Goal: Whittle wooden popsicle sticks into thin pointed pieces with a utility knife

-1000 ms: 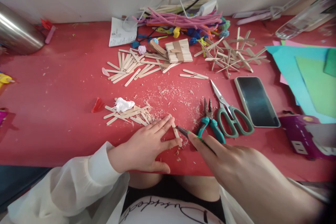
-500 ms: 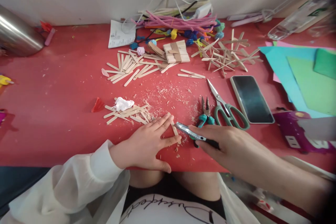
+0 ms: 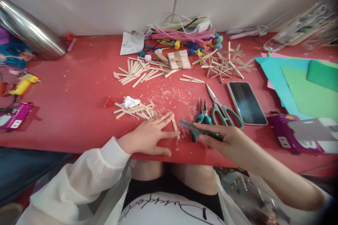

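Observation:
My left hand [image 3: 150, 135] lies flat on the red tabletop with its fingers spread. Its fingertips press on a small wooden craft stick [image 3: 175, 127], touching it at both ends. In my right hand [image 3: 232, 141] is a utility knife [image 3: 194, 127], its tip pointing left, just right of the stick and apart from it. Fine wood shavings [image 3: 169, 95] are scattered beyond my hands. Beside my left fingers, a crumpled white lump [image 3: 131, 102] rests on a small pile of craft sticks [image 3: 129, 111].
Pliers [image 3: 202, 112], green-handled scissors [image 3: 221, 109] and a phone [image 3: 247, 103] lie beyond my right hand. More craft sticks [image 3: 137, 70] and pink pipe cleaners [image 3: 182, 33] are at the back. Coloured paper [image 3: 298, 88] lies right; a steel bottle [image 3: 34, 28] stands left.
The view has shifted, showing more of the table's left side. The knife has drawn slightly right, away from the stick, and its blade has turned. My left hand keeps its place on the stick.

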A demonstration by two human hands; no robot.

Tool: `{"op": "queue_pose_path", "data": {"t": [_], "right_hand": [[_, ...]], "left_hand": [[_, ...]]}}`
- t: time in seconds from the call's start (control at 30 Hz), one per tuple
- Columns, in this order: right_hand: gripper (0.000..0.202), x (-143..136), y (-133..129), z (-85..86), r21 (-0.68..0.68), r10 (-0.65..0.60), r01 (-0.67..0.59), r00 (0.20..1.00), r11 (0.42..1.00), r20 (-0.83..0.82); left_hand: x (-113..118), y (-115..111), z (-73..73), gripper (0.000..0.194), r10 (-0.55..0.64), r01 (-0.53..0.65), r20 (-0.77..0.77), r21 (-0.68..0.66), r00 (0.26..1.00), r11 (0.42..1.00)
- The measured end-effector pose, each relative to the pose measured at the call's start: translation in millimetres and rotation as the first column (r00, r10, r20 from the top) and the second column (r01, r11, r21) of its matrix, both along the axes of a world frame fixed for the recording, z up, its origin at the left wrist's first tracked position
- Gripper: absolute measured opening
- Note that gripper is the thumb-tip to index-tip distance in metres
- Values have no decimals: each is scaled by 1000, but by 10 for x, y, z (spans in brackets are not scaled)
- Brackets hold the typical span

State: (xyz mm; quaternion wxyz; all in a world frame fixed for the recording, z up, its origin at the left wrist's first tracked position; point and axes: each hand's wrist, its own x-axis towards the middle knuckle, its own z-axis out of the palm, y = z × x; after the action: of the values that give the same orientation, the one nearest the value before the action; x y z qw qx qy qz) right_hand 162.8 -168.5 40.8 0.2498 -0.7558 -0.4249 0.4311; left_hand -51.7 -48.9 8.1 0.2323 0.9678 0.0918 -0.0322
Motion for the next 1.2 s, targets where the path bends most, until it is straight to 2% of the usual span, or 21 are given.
{"op": "queue_pose_path", "data": {"t": [0.07, 0.13, 0.2, 0.33, 0.4, 0.53, 0.63, 0.73, 0.8, 0.97, 1.07, 1.2], "right_hand": [[52, -35, -106, -7, 75, -67, 63, 996, 995, 54], [55, -82, -210, -65, 149, -224, 208, 969, 967, 103], [59, -117, -279, -155, 194, -292, 270, 952, 943, 93], [66, -99, -259, -281, 170, -251, 238, 966, 956, 63], [66, -52, -192, -276, 173, -223, 208, 972, 963, 74], [62, 65, 12, -194, 281, -197, 171, 978, 944, 65], [55, 143, 233, -125, 343, -165, 148, 986, 928, 23], [29, 194, 501, -96, 347, -130, 128, 991, 929, -18], [24, 207, 679, -122, 365, -123, 136, 991, 921, -58], [18, 187, 992, -249, 377, -63, 114, 988, 919, -144], [16, 161, 1080, -269, 387, -66, 124, 985, 914, -160], [17, 125, 1127, -278, 421, -110, 168, 981, 891, -159]], "left_hand": [[-22, 8, -23, 52, 25, -26, 97, 11, 995, 1000], [-13, 30, -37, 37, 103, -111, 229, 22, 968, 994], [43, 65, -32, 26, 172, -192, 298, 37, 939, 981], [250, 156, 23, 21, 156, -179, 165, 140, 974, 974], [337, 199, 59, 9, 128, -139, 88, 129, 988, 982], [399, 300, 132, 13, 108, -108, 13, 150, 994, 983], [418, 422, 179, 9, 226, -226, 4, -16, 974, 974], [481, 533, 200, 7, 354, -325, 60, -282, 933, 903], [540, 560, 186, 9, 396, -331, 107, -378, 912, 864], [631, 526, 89, 17, 489, -355, 227, -449, 842, 820], [646, 545, 54, 16, 522, -380, 237, -457, 819, 804], [653, 580, 35, 21, 589, -433, 201, -505, 782, 747]]}}
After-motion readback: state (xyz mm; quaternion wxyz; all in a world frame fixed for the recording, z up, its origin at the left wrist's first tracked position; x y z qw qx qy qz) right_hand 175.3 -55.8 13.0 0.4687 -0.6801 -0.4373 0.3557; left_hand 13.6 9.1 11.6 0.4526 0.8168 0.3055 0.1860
